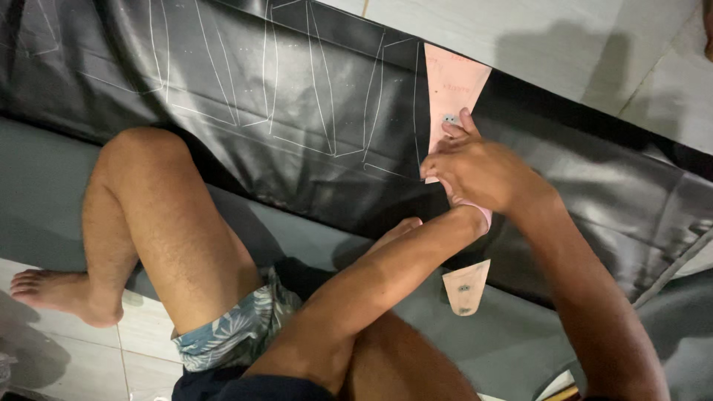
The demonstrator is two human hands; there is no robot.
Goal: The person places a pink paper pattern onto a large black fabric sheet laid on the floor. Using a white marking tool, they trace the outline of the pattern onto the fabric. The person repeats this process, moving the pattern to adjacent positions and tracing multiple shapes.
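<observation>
Pale floor tiles (564,44) carry a wide sheet of glossy black leatherette (245,82) spread flat, with a grey mat (44,200) under its near edge, and the person sits on that mat with a bare knee (148,186) raised beside the work. Thin white chalk outlines (319,89) of tapered panels run in a row across the sheet, and the long pale pink card template (449,85) lies just past the last outline, toward the sheet's far edge, its narrow end reaching the near edge. The right hand (483,167) presses down on the template's middle, fingers spread flat rather than gripping, seemingly to keep it from sliding. The left hand (449,197) reaches beneath the right wrist and is mostly hidden; I cannot tell whether its fingers hold anything
</observation>
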